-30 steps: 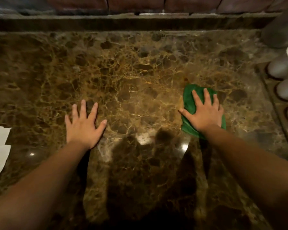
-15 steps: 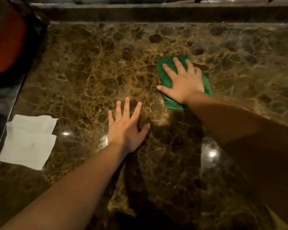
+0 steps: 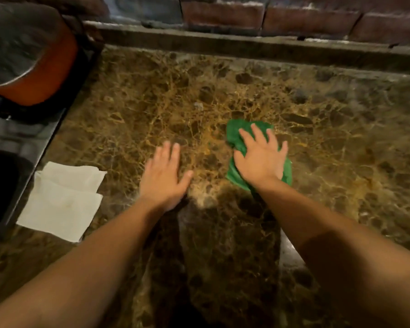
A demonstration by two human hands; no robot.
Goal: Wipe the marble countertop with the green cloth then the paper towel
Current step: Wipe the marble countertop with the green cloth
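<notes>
A brown veined marble countertop [image 3: 329, 143] fills the view. My right hand [image 3: 262, 159] lies flat, fingers spread, pressing a crumpled green cloth [image 3: 234, 133] onto the marble near the middle. My left hand [image 3: 162, 178] rests palm down on the bare marble just left of the cloth, holding nothing. A folded white paper towel [image 3: 62, 200] lies flat at the counter's left edge, a hand's width left of my left hand.
An orange pot with a grey lid [image 3: 31, 58] sits on a dark stovetop [image 3: 12, 138] beyond the counter's left edge. A raised stone ledge [image 3: 246, 46] and a brick wall [image 3: 305, 17] bound the back.
My right hand has slid the green cloth leftward and toward me across the marble. The view has swung left, bringing the paper towel and pot into sight. My left hand stays flat.
</notes>
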